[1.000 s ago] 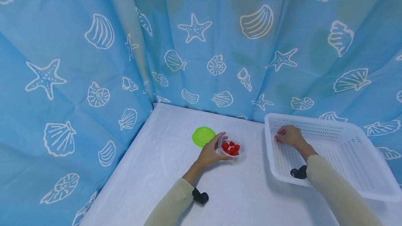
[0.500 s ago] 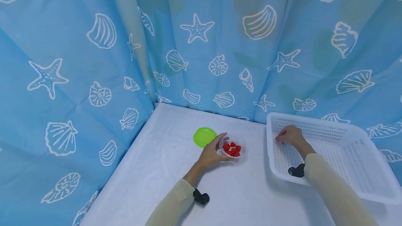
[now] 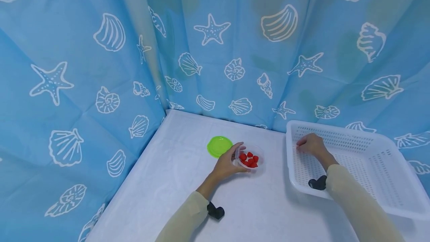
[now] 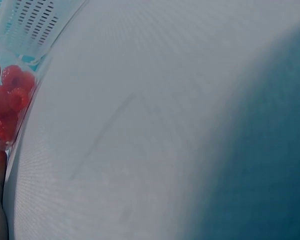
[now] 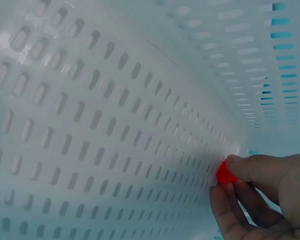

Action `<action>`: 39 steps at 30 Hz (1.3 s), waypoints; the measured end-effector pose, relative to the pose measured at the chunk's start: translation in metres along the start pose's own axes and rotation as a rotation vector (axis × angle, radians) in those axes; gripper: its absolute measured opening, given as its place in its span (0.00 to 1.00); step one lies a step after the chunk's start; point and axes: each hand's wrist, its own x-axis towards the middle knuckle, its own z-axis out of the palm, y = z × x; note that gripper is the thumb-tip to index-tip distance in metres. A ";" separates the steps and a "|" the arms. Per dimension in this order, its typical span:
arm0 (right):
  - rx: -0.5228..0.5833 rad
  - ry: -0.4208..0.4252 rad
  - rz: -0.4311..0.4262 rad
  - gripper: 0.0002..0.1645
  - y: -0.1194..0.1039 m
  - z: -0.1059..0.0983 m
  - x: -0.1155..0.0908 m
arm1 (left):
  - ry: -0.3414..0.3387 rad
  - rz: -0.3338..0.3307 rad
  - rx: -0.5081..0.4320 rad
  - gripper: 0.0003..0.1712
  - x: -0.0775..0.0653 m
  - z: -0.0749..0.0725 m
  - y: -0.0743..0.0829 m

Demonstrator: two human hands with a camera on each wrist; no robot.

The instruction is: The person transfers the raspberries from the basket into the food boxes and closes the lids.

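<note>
My left hand (image 3: 226,164) grips a small clear round tub (image 3: 260,155) from its left side, thumb toward the near side. Inside the tub lie several raspberries (image 4: 11,95), bright red and bumpy in the left wrist view. Reaching into the white perforated basket (image 3: 371,137), my right hand (image 5: 270,192) pinches a single raspberry (image 5: 225,172) between thumb and fingertips, close to the basket's left wall. From the head view that raspberry is mostly hidden by the fingers. Just left of the tub, a bright green round lid (image 3: 218,146) lies on the table.
A white cloth covers the table (image 3: 161,182). Blue curtains (image 3: 208,66) with white shell and starfish prints hang behind it and along its left side. The basket stands at the right, its raised rim around the right hand.
The view has shifted slightly. Both hands stay nearly where they were, the left on the tub and the right low inside the basket's left end.
</note>
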 end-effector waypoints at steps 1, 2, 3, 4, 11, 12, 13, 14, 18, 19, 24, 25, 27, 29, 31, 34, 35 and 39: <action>0.004 -0.004 -0.005 0.17 0.000 0.000 -0.001 | 0.000 0.000 0.002 0.54 0.000 0.000 0.001; 0.008 -0.006 -0.006 0.18 0.000 0.000 -0.001 | 0.001 0.000 0.003 0.54 0.000 0.000 0.001; 0.011 -0.009 -0.007 0.19 0.000 0.000 -0.002 | 0.001 -0.001 0.005 0.54 0.000 0.000 0.001; 0.010 -0.010 -0.010 0.20 0.000 -0.001 -0.002 | 0.002 0.000 0.007 0.55 -0.001 0.000 0.002; -0.006 0.008 -0.011 0.16 0.003 -0.003 -0.004 | 0.007 0.004 0.013 0.54 0.001 0.000 0.002; -0.006 0.009 -0.011 0.16 0.003 -0.004 -0.004 | 0.008 0.007 0.011 0.54 0.001 0.001 0.002; -0.003 0.008 -0.013 0.15 0.004 -0.004 -0.004 | 0.007 0.007 0.008 0.54 0.001 0.001 0.002; -0.002 0.006 -0.012 0.15 0.004 -0.004 -0.004 | 0.004 0.008 0.006 0.54 0.001 0.001 0.002; 0.000 0.010 -0.024 0.15 0.006 -0.006 -0.004 | 0.002 0.005 0.003 0.54 0.002 0.002 0.001; 0.003 0.011 -0.031 0.16 0.006 -0.007 -0.005 | 0.002 0.004 0.004 0.54 0.002 0.002 0.000; 0.062 0.022 -0.057 0.19 0.002 -0.015 -0.011 | 0.002 -0.002 -0.003 0.54 0.001 0.002 -0.002; 0.081 0.028 -0.063 0.20 0.000 -0.017 -0.013 | 0.000 -0.001 -0.004 0.54 0.001 0.001 -0.001; 0.113 0.040 -0.079 0.22 -0.003 -0.022 -0.017 | -0.002 0.000 -0.008 0.54 0.000 0.001 0.000; 0.143 0.055 -0.100 0.23 -0.007 -0.027 -0.022 | -0.004 -0.001 -0.005 0.55 0.000 0.001 0.000; 0.169 0.073 -0.127 0.24 -0.013 -0.032 -0.026 | -0.002 -0.003 -0.004 0.55 0.000 0.002 0.000; 0.199 0.094 -0.170 0.23 -0.023 -0.040 -0.032 | 0.001 -0.007 -0.003 0.56 0.000 0.002 0.001; 0.208 0.100 -0.185 0.23 -0.027 -0.043 -0.034 | 0.004 -0.008 -0.005 0.56 0.000 0.002 0.002; 0.240 0.111 -0.230 0.23 -0.043 -0.046 -0.044 | 0.005 -0.011 -0.014 0.56 -0.001 0.001 0.005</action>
